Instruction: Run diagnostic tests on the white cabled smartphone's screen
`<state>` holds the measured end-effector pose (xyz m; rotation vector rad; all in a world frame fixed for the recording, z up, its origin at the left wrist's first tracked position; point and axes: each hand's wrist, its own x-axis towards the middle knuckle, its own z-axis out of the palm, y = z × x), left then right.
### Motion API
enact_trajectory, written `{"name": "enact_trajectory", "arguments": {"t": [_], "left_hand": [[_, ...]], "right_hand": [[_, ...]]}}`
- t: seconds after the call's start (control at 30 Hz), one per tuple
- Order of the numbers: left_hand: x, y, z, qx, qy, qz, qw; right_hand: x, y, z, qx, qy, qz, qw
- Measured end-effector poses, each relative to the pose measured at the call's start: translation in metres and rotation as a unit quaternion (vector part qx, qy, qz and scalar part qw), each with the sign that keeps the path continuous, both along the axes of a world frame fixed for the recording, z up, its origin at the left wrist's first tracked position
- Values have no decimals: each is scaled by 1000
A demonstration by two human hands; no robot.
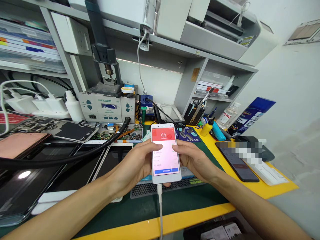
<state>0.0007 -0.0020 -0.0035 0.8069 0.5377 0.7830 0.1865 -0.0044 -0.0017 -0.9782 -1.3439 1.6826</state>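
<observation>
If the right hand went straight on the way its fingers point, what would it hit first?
The white smartphone: fingertips of the right hand already seem to touch its right edge.

Left hand [135,165], right hand [193,160]; both cupped

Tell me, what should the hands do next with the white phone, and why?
Probably tap the blue button at the bottom of the lit screen with the right thumb. The left hand and right hand hold the white phone, its white cable is plugged in, and that thumb rests beside the screen.
</observation>
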Motion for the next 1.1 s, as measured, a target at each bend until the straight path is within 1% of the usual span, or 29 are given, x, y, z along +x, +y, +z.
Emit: {"name": "enact_trajectory", "arguments": {"t": [0.2,0.33,0.47,0.77,1.1], "left_hand": [[-1,0,-1,1,-1,1,1000],[-1,1,-1,3,-12,-9,1000],[0,2,0,2,-23,-22,999],[-1,2,3,-3,-29,-25,999],[-2,0,8,15,-47,-39,998]], "right_hand": [[1,0,0,-1,6,2,1000],[1,-1,-1,-3,10,-1,1000],[0,0,0,-3,2,-5,1000],[1,0,-2,2,-26,-13,1000],[-1,-1,-2,-8,0,-26,1000]]}}
